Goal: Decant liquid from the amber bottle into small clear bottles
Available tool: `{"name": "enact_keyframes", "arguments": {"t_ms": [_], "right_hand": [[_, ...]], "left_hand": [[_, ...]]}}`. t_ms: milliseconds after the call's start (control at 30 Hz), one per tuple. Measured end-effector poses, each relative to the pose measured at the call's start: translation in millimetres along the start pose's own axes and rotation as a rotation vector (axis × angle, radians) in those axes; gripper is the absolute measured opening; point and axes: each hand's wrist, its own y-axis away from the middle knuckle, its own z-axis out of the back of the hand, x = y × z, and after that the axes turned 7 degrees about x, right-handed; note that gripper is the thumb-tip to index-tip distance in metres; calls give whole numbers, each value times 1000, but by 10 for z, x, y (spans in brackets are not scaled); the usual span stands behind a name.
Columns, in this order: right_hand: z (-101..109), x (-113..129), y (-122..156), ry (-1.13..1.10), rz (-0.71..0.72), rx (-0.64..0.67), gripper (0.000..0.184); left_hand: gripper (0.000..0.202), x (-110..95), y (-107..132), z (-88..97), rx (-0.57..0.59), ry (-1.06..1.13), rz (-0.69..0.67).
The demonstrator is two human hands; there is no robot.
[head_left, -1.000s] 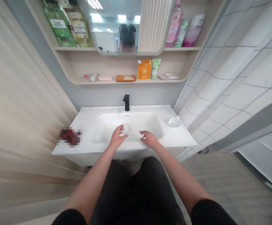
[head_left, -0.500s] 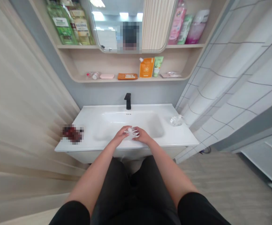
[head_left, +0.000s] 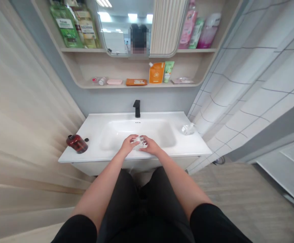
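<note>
Over the front of the white sink basin point(head_left: 162, 133), my left hand point(head_left: 128, 145) and my right hand point(head_left: 150, 146) face each other. Between them is a small clear, crinkled piece of plastic point(head_left: 139, 143), with the fingers of both hands closed on its sides. Its exact kind is too small and glassy to make out. Fingers cover part of its edges. Both forearms reach forward across the front edge of the counter.
A black faucet point(head_left: 137, 108) stands behind the basin. On the left counter lie a dark red-brown bottle point(head_left: 78, 144) and a small black cap point(head_left: 86, 139). Crumpled clear plastic point(head_left: 188, 129) rests at right. Above, a shelf point(head_left: 162, 85) holds an orange pouch point(head_left: 156, 73) and several toiletries.
My hands have drawn slightly closer around the clear plastic, which shows less between the fingers. The whole view has shifted a little; the counter items stay in place.
</note>
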Motion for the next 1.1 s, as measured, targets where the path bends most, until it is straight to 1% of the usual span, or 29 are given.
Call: {"name": "enact_keyframes", "arguments": {"t_ms": [33, 100, 167, 233, 333, 400, 467, 567, 667, 767, 867, 933, 1000, 1100], "right_hand": [[1, 10, 0, -3, 4, -3, 90], [4, 25, 1, -10, -12, -6, 90], [7, 34, 1, -9, -39, -9, 90], [8, 34, -1, -8, -56, -10, 90], [3, 20, -6, -12, -63, -12, 90], [-2, 4, -11, -10, -61, -15, 91], [-8, -12, -16, -4, -58, -19, 92], [-10, -23, -25, -3, -64, -23, 92], [-4, -16, -34, -10, -66, -15, 91], [5, 0, -40, -17, -64, -13, 90], [11, 15, -41, -17, -70, -15, 90], [12, 24, -38, -10, -67, -16, 91], [12, 33, -34, -4, -63, -19, 90], [13, 42, -32, 3, -66, -20, 89]], "left_hand": [[33, 4, 2, -9, -14, 16, 2], [40, 13, 6, -19, -24, 39, 11], [53, 22, 9, -17, -9, 45, 29], [58, 27, 12, -9, 16, 39, 40], [54, 32, 12, -2, 19, 53, 35], [58, 35, 10, -3, 6, 63, 37], [61, 38, 5, -3, 21, 54, 43], [58, 40, -1, -2, 29, 63, 51], [59, 35, -3, 2, 12, 89, 58], [61, 32, -3, 6, 30, 80, 66], [58, 42, -4, 2, 22, 102, 66], [62, 49, -5, -3, 9, 121, 66], [66, 52, -7, -7, 19, 118, 75], [62, 50, -5, -9, 28, 112, 77]]}}
